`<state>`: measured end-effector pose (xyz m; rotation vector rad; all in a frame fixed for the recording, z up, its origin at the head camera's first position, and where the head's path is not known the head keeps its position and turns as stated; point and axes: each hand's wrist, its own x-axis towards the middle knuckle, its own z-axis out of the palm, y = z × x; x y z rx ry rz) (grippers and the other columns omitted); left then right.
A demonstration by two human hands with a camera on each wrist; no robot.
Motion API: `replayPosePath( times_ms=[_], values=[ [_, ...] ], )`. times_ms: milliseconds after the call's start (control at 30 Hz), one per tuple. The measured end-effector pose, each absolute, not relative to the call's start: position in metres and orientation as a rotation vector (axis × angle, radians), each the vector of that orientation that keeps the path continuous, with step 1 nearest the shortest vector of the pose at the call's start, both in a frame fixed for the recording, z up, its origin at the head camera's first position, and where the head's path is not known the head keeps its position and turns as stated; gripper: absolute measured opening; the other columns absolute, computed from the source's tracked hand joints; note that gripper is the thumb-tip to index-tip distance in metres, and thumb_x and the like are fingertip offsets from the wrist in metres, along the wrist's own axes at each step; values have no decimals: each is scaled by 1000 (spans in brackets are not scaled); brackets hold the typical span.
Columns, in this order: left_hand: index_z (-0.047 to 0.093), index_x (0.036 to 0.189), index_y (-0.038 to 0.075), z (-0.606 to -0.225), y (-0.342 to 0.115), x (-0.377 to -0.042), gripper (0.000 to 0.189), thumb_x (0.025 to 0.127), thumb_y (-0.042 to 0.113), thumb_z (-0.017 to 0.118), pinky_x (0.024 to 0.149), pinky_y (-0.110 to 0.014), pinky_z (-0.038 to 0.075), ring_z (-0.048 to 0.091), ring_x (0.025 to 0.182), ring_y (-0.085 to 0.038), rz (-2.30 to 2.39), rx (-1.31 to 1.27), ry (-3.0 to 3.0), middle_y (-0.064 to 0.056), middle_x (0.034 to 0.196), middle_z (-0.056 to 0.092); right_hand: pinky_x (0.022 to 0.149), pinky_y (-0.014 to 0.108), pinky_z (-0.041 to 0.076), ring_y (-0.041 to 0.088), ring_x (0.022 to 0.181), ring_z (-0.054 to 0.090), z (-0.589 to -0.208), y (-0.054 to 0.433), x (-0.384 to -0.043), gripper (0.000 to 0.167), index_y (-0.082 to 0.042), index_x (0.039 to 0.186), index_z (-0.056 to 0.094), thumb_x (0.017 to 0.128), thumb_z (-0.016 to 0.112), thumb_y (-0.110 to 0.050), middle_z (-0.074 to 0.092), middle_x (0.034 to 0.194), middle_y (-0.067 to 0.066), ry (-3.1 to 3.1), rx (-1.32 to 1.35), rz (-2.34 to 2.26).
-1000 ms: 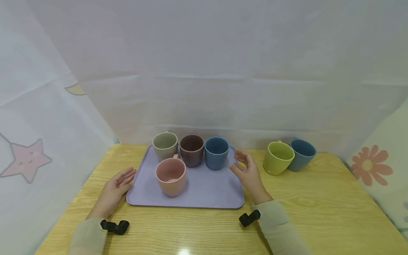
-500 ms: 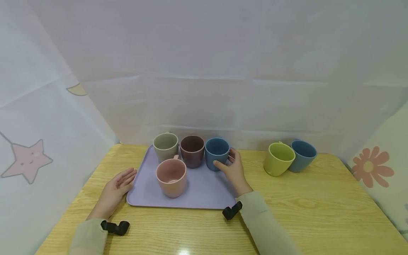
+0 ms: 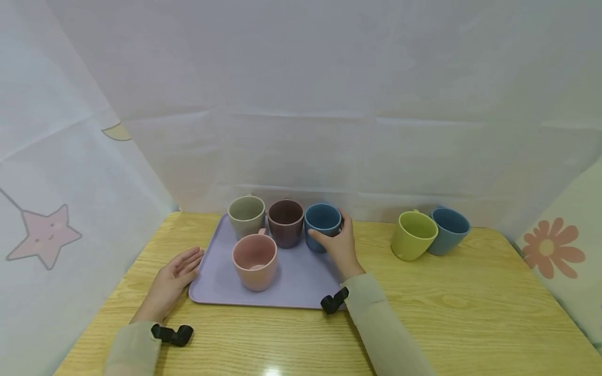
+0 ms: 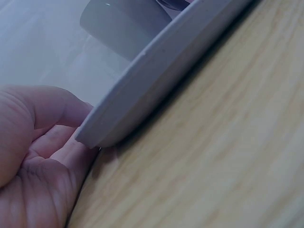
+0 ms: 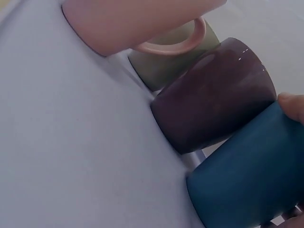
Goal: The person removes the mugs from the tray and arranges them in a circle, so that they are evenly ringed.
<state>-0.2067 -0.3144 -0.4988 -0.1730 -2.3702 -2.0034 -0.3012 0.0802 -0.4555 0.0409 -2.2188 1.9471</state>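
A lilac tray (image 3: 301,287) lies on the wooden table with several mugs upright on it. My right hand (image 3: 342,249) grips the blue mug (image 3: 322,217) at the tray's back right, thumb over its front near the rim, fingers along its right side. Just left of it stands a dark brown mug (image 5: 213,97), and a grey-green mug (image 3: 246,219) is at the back left corner. In front of these sits a pink mug (image 3: 255,266), its handle turned to the back. My left hand (image 3: 171,277) is at the tray's left edge, fingers extended; its fingertips meet the rim in the left wrist view.
On the table right of the tray, a yellow-green mug (image 3: 413,237) stands against a second blue mug (image 3: 450,230). A pale cloth wall (image 3: 301,151) rises close behind the tray.
My right hand has moved left from beside the tray's right edge and taken hold of the blue mug on the tray. My left hand stays at the left edge.
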Motion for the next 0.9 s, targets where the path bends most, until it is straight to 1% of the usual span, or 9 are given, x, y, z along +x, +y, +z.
replayPosePath(
  times_ms=[167, 400, 500, 667, 767, 900],
  values=[
    [23, 157, -8, -500, -315, -207, 62, 105, 3, 54, 100, -9, 43, 47, 126, 12, -1988, -157, -2389, -33, 158, 28, 115, 51, 38, 31, 140, 41, -452, 80, -302, 100, -3, 154, 29, 77, 91, -18, 42, 149, 16, -2222, 78, 1916],
    [23, 159, -3, -500, -317, -207, 61, 105, 5, 53, 101, -9, 42, 44, 136, 1, -1983, -129, -2416, -27, 160, 30, 112, 51, 42, 31, 136, 46, -456, 83, -307, 101, -4, 154, 32, 74, 93, -21, 46, 147, 15, -2233, 61, 1888],
    [23, 159, -4, -502, -317, -207, 62, 105, 5, 53, 101, -9, 42, 45, 134, 3, -1988, -138, -2409, -27, 160, 30, 111, 50, 44, 31, 134, 48, -456, 83, -307, 101, -4, 153, 35, 72, 94, -22, 49, 145, 15, -2235, 38, 1862],
    [24, 158, -6, -504, -317, -208, 61, 105, 3, 53, 100, -8, 42, 46, 128, 10, -1989, -159, -2392, -30, 159, 29, 109, 51, 46, 32, 132, 49, -457, 86, -306, 99, -4, 151, 38, 72, 94, -23, 51, 143, 15, -2249, 27, 1823],
    [24, 158, -6, -504, -317, -208, 61, 105, 3, 53, 100, -8, 42, 46, 129, 9, -1994, -157, -2390, -30, 159, 29, 108, 51, 47, 31, 131, 50, -456, 87, -304, 99, -5, 151, 39, 72, 94, -24, 52, 142, 14, -2250, 29, 1827],
    [23, 158, -5, -502, -317, -207, 61, 105, 3, 52, 101, -9, 42, 45, 135, 2, -1994, -144, -2399, -29, 160, 29, 108, 50, 47, 30, 132, 50, -454, 91, -299, 98, -7, 150, 41, 70, 95, -25, 52, 141, 12, -2242, 27, 1852]
  ],
)
